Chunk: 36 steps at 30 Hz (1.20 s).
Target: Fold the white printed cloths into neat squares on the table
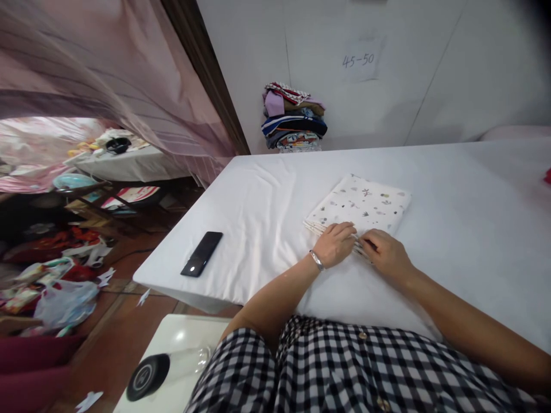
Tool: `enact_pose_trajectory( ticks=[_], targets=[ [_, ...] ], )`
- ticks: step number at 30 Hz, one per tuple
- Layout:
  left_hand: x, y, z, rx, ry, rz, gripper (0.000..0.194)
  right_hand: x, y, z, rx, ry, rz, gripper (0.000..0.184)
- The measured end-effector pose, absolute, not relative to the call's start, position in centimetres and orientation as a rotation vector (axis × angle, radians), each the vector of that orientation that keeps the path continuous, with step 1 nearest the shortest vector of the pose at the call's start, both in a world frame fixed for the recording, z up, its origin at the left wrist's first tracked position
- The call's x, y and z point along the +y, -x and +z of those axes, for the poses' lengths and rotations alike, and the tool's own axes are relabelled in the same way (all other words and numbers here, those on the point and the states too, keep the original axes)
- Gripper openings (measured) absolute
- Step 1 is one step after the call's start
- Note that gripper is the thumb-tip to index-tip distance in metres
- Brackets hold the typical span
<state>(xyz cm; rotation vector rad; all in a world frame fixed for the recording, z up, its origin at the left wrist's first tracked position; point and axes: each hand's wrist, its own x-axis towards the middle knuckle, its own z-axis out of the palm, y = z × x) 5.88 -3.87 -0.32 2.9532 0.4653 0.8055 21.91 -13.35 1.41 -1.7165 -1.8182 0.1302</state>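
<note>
A folded white cloth [361, 203] with small printed plants and shapes lies on the white-covered table in front of me. Its near edge shows several stacked layers. My left hand [336, 245], with a silver bracelet at the wrist, is closed on the near edge, fingers bent over the top. Just right of it, my right hand [387, 252] pinches the same layered edge between thumb and curled fingers. The two hands almost touch, and they hide part of that edge.
A black phone [202, 253] lies on the table's left side. Folded clothes [295, 117] are piled against the wall beyond the far edge. At lower left, a white stool [181, 338] holds a clear bottle with a black lid [148, 377]. A pink curtain [142, 69] hangs at left.
</note>
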Motion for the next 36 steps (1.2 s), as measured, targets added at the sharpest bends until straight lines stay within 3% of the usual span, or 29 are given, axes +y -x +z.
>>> enact_pose_trajectory(
  ticks=[26,36],
  targets=[
    [-3.3,-6.1,-1.0,0.449,-3.055,0.741,0.024,-12.8,-22.0,0.7,-1.982,1.792,0.002,0.019],
    [-3.7,-5.8,-0.7,0.654,-3.002,0.776,0.015,-13.1,-21.9,0.1,-2.015,1.787,-0.112,0.03]
  ],
)
